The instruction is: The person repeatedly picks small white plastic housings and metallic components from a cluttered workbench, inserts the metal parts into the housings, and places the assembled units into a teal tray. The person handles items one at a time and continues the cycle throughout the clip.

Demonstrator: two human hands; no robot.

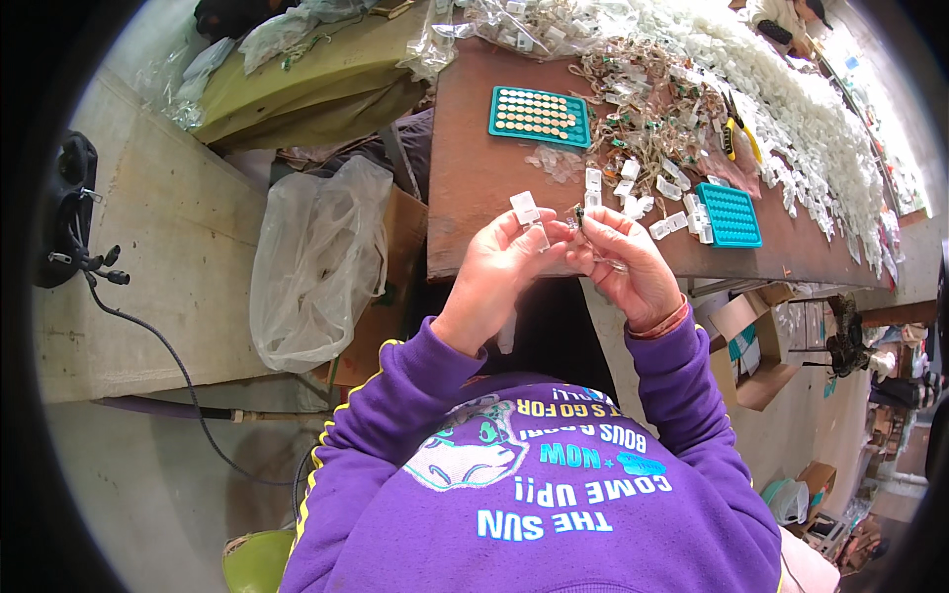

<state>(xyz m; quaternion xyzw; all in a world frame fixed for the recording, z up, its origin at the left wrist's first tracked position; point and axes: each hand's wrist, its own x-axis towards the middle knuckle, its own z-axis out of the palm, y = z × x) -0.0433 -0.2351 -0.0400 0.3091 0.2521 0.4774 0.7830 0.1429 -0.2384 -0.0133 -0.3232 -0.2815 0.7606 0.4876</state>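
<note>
My left hand (494,265) pinches a small white plastic case (524,207), its flaps spread apart, above the table's near edge. Close beside it, fingertips almost meeting, my right hand (630,259) grips a small electronic part with thin wires (577,215). Fingers partly cover that part, so its exact kind is unclear. Just beyond my hands, several white plastic cases (628,180) lie loose on the brown table (460,188). To their right sits a teal tray (733,216) with rows of small hollows.
Farther back are a teal tray (575,104) of gold-coloured discs, tangled wired parts (643,119), yellow-handled pliers (730,138) and a long heap of white pieces (801,148). A clear plastic bag (316,262) hangs by a cardboard box (403,237) at left. Another person (786,18) is far right.
</note>
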